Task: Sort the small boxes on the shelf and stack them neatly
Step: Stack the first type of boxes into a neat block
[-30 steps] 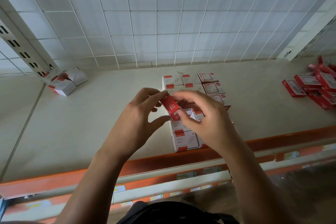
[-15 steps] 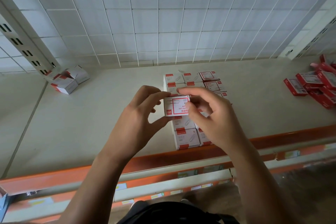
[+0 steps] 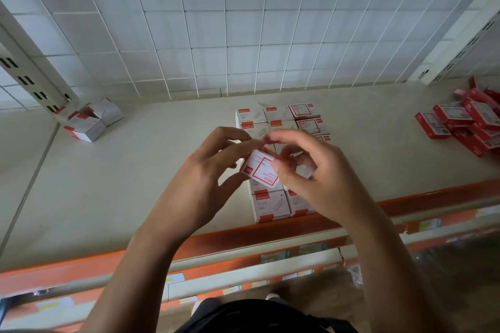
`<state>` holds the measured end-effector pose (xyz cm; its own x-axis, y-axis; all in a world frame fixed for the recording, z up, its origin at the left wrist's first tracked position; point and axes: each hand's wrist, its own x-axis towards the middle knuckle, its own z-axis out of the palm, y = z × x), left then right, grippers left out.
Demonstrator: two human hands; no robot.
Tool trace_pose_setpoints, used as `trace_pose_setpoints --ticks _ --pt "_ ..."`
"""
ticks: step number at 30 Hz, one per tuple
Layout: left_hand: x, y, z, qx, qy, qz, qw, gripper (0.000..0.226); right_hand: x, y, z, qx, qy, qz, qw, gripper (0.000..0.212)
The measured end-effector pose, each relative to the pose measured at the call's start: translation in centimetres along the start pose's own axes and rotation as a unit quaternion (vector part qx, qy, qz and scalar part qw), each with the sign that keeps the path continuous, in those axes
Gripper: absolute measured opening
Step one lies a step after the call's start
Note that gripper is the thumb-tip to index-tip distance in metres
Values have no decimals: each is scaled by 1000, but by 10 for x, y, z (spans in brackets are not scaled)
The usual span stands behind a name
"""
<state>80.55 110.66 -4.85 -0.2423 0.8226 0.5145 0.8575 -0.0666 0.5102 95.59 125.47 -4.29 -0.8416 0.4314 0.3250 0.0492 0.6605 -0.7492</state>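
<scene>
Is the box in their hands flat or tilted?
Tilted. The left hand and right hand hold the box askew over the stack.

Store shelf bay, pale, evenly lit.
Beige shelf board (image 3: 130,186) w/ orange front edge (image 3: 81,269); white wire-grid back panel (image 3: 216,21) behind it. Slotted cream uprights at L corner (image 3: 28,70) & R corner (image 3: 468,40). Below the edge, pale label rail (image 3: 243,274) w/ small paper tags, more orange under it. Brownish floor (image 3: 460,278) lower R, blurred.
</scene>
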Motion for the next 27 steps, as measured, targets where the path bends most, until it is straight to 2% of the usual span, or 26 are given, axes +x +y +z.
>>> trace_pose_setpoints --ticks 3,7,11,15,17,19,27 --pt "6 4 4 -10 8 1 1000 43 -7 1 -4 31 -32 46 998 43" --pt "12 17 14 -63 49 -42 996 32 -11 -1 -13 102 27 80 991 40" --pt "18 30 30 -48 9 -25 999 51 -16 1 -21 139 59 110 982 39" --pt "26 35 40 -38 12 -29 999 51 -25 9 -38 55 62 74 994 50" --pt "28 37 44 -28 8 -26 999 49 -28 15 -50 -50 59 1 997 52" --pt "30 40 49 -12 1 -24 1000 48 -31 20 -59 -119 45 -60 990 46" --pt "36 56 65 -25 -3 -16 1000 45 -36 39 -76 -187 21 -122 975 36"
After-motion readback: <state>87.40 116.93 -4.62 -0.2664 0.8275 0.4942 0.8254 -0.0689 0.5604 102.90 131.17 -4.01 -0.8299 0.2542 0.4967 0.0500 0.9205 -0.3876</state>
